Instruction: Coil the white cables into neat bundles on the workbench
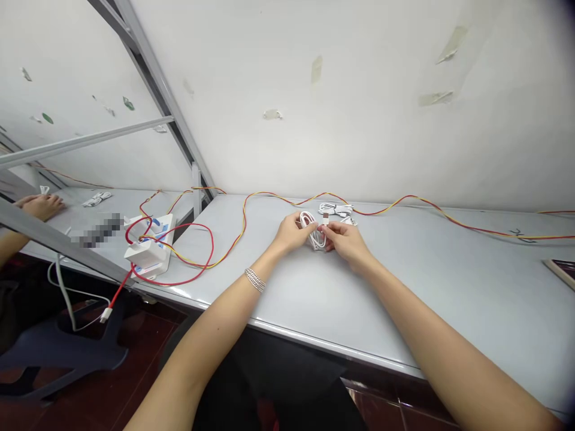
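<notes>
A white cable (313,234) is wound into a loose coil above the grey table, in front of me. My left hand (291,232) grips this coil from its left side, fingers curled around the loops. At the coil's right side, my right hand (345,240) pinches the cable near its end, where a white plug with a brownish tip (326,219) sticks up from the fingers. Just behind my right hand lies a bundled white cable (336,209) with a dark tie around it.
A white power strip (157,244) with a plugged-in adapter and looped red wire sits at the left. Red and yellow wires (408,197) run along the wall. A metal frame post (173,114) stands left; beyond it are another person's hands (45,206). A dark framed object (561,270) lies far right.
</notes>
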Demonstrator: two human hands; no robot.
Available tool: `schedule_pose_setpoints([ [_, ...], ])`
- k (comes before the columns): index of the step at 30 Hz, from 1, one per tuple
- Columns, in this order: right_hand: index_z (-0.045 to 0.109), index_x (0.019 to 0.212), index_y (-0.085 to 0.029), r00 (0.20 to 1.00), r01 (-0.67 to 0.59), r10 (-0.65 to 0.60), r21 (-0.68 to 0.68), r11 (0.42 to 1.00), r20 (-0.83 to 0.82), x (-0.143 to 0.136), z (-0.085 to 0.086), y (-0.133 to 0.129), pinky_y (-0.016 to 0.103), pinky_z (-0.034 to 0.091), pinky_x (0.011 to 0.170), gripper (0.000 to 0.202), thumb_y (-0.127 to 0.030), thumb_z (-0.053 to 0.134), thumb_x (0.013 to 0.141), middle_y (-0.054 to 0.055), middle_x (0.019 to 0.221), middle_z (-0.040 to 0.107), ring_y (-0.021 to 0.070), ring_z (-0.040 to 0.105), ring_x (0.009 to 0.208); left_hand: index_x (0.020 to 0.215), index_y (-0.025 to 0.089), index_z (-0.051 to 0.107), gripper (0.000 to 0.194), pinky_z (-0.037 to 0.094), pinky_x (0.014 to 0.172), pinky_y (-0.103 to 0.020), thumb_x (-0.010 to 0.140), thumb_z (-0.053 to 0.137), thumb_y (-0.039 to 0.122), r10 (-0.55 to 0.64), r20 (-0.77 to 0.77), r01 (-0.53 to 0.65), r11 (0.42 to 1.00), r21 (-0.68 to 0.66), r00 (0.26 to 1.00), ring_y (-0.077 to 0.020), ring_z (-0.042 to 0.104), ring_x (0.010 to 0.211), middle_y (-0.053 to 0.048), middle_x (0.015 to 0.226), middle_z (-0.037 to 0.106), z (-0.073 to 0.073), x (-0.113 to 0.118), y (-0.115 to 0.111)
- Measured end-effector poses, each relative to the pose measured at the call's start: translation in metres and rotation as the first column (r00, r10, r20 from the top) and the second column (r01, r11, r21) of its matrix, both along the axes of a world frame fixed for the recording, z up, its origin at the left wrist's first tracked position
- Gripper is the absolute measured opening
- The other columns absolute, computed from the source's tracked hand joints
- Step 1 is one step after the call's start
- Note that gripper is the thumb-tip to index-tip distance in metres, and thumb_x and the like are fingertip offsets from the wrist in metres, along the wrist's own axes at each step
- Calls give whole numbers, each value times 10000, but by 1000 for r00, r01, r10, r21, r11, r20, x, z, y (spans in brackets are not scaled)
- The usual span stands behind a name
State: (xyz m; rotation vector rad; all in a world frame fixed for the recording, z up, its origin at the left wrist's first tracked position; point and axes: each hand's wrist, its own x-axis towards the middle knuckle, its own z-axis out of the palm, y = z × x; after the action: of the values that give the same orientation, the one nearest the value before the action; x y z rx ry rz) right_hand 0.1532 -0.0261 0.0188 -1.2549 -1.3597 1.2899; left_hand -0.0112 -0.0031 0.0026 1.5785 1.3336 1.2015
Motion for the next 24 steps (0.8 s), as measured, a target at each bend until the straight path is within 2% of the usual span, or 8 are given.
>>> schedule_pose_setpoints([
  [15, 617, 648, -172, 999, -25, 25, -11, 1000, 29, 0, -3, 2, 241, 434, 524, 372, -506, 758, 729, -3, 582, 556, 109, 485, 536, 840, 134, 660, 179, 494, 676, -248, 802, 751, 284, -55, 129, 64, 995, -73, 990, -118, 599, 663, -27, 763, 686, 8, 2, -5],
  [24, 615, 642, -171, 996, -85, 85, 9, 996, 24, 1, -2, 1, 244, 413, 530, 444, -586, 766, 688, -3, 592, 548, 106, 458, 548, 835, 131, 661, 242, 494, 684, -258, 792, 763, 347, -93, 135, 102, 993, -60, 986, -138, 628, 698, -45, 777, 699, 11, 3, -9],
])
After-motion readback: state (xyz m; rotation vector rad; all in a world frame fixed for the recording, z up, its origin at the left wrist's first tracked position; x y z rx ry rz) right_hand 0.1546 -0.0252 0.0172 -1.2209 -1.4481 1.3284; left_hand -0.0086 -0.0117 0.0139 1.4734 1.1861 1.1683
